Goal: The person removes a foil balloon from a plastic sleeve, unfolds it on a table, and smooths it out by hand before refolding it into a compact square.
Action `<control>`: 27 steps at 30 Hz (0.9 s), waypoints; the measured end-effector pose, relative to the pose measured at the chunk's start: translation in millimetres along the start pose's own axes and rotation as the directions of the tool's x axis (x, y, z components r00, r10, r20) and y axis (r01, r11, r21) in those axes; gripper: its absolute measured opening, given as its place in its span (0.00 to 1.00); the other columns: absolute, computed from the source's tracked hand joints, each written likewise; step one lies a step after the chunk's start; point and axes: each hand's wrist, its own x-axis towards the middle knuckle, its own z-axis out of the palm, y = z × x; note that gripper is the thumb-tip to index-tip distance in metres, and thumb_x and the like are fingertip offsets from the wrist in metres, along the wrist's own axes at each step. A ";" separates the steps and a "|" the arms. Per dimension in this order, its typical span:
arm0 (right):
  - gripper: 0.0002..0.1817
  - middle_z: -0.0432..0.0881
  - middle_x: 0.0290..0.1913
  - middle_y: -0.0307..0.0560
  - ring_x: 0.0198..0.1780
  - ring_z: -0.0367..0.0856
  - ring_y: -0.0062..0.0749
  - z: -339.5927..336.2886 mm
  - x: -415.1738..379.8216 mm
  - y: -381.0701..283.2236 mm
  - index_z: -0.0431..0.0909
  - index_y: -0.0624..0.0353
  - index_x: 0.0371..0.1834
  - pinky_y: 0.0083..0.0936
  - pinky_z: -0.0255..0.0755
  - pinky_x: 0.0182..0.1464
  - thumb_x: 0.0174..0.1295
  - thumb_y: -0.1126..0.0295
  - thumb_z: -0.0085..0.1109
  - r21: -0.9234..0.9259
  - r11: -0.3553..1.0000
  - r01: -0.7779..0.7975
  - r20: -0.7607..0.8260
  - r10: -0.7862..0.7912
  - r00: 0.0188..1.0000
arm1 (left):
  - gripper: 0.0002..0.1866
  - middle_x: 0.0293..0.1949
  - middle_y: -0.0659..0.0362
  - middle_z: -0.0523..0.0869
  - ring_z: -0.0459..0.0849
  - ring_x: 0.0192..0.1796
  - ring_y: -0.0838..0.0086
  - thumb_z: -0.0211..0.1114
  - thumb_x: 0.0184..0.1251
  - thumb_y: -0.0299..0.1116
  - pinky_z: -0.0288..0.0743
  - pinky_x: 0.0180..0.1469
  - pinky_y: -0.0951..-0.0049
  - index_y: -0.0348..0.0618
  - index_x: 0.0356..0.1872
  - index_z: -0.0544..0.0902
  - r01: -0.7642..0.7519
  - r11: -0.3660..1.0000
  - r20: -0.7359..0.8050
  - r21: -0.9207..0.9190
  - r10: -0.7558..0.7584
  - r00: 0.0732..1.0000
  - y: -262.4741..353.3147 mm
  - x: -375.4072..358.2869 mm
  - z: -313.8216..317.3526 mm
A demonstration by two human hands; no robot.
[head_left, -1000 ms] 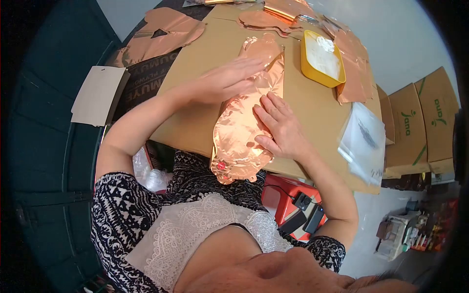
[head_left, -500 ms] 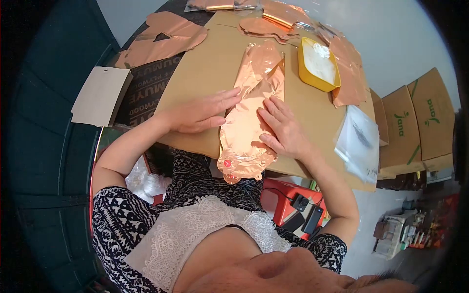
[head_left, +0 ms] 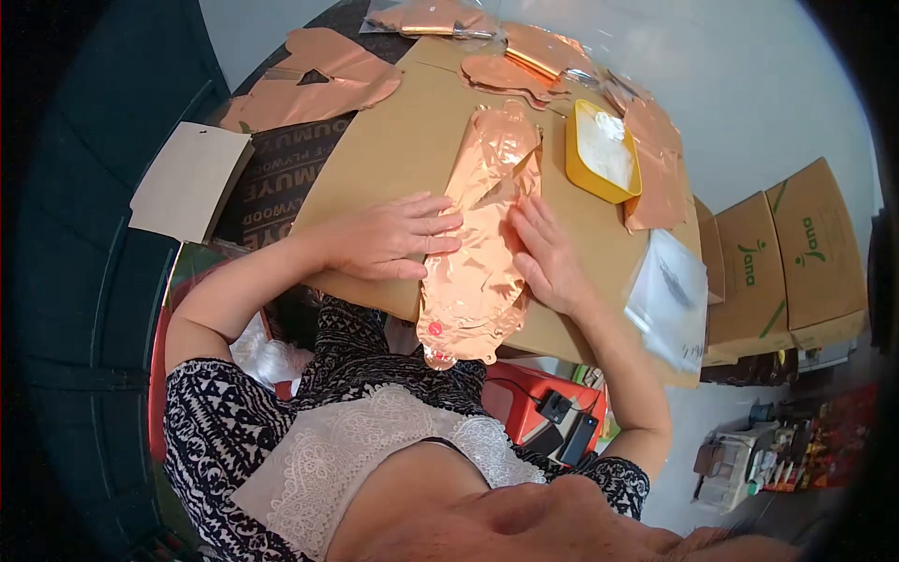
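A flat rose-gold foil balloon [head_left: 473, 272], folded into a long strip, lies on the cardboard sheet [head_left: 361, 173]. Its near end, with a small red mark, hangs slightly over the front edge. My left hand [head_left: 398, 236] rests along the balloon's left side, fingers stretched out and touching the foil. On the opposite side, my right hand [head_left: 551, 258] lies with extended fingers against the right edge. Neither hand grips anything. Wrinkles and a raised fold show in the foil between them.
A yellow tub [head_left: 609, 192] with white contents stands at the right. More rose-gold foil sheets [head_left: 318, 80] lie at the far left and back. Clear plastic bags [head_left: 670, 295] lie at the right edge. A white box [head_left: 183, 178] sits left; cartons [head_left: 749, 272] stand right.
My right hand has shifted from the top of the foil toward its right edge. My left fingers rest a little farther onto the left side. The whole view has tilted slightly.
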 end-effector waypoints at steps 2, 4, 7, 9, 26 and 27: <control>0.37 0.59 0.72 0.72 0.76 0.50 0.64 1.4 7.0 9.5 0.61 0.73 0.69 0.51 0.45 0.76 0.70 0.49 0.47 -0.034 0.998 -0.044 0.004 0.044 0.999 | 0.29 0.72 0.47 0.66 0.57 0.76 0.47 0.54 0.72 0.49 0.47 0.77 0.49 0.41 0.67 0.73 -0.006 1.000 0.000 0.016 0.006 1.000 0.2 -0.2 0.5; 0.39 0.58 0.72 0.73 0.76 0.50 0.65 4.9 13.7 17.5 0.60 0.75 0.69 0.51 0.44 0.76 0.70 0.47 0.45 -0.158 0.984 -0.083 0.058 0.093 0.994 | 0.29 0.71 0.47 0.67 0.58 0.76 0.47 0.55 0.72 0.50 0.48 0.76 0.48 0.41 0.66 0.73 -0.008 1.000 0.004 0.015 0.008 1.000 0.9 -0.1 -1.0; 0.42 0.59 0.71 0.73 0.75 0.52 0.64 6.7 26.8 26.2 0.59 0.76 0.69 0.51 0.43 0.76 0.70 0.43 0.42 -0.314 0.940 -0.137 0.077 0.169 0.983 | 0.31 0.74 0.49 0.63 0.55 0.77 0.47 0.52 0.72 0.54 0.45 0.77 0.46 0.44 0.68 0.70 0.019 1.000 0.051 0.011 -0.019 0.998 2.1 -0.2 -3.5; 0.43 0.61 0.70 0.72 0.74 0.54 0.63 10.2 35.1 33.2 0.60 0.77 0.68 0.51 0.44 0.75 0.70 0.41 0.42 -0.373 0.916 -0.147 0.039 0.174 0.984 | 0.31 0.73 0.48 0.64 0.56 0.76 0.47 0.52 0.72 0.54 0.46 0.77 0.45 0.44 0.68 0.71 0.025 1.000 0.050 0.013 -0.026 0.998 4.2 -0.6 -4.7; 0.37 0.69 0.61 0.68 0.66 0.63 0.61 35.5 95.7 59.8 0.66 0.73 0.60 0.51 0.54 0.69 0.68 0.43 0.46 -0.267 0.895 -0.357 -0.139 0.331 0.933 | 0.31 0.69 0.46 0.70 0.62 0.73 0.48 0.57 0.69 0.52 0.51 0.75 0.48 0.42 0.66 0.72 0.049 0.999 0.004 0.006 -0.049 0.999 27.4 9.3 -14.2; 0.36 0.69 0.61 0.68 0.65 0.64 0.61 36.8 98.0 61.1 0.67 0.73 0.59 0.51 0.55 0.68 0.69 0.44 0.46 -0.261 0.892 -0.369 -0.164 0.336 0.927 | 0.31 0.69 0.47 0.69 0.62 0.73 0.48 0.57 0.69 0.52 0.51 0.75 0.48 0.42 0.66 0.72 0.049 0.999 0.010 0.017 -0.050 0.999 27.1 9.4 -13.1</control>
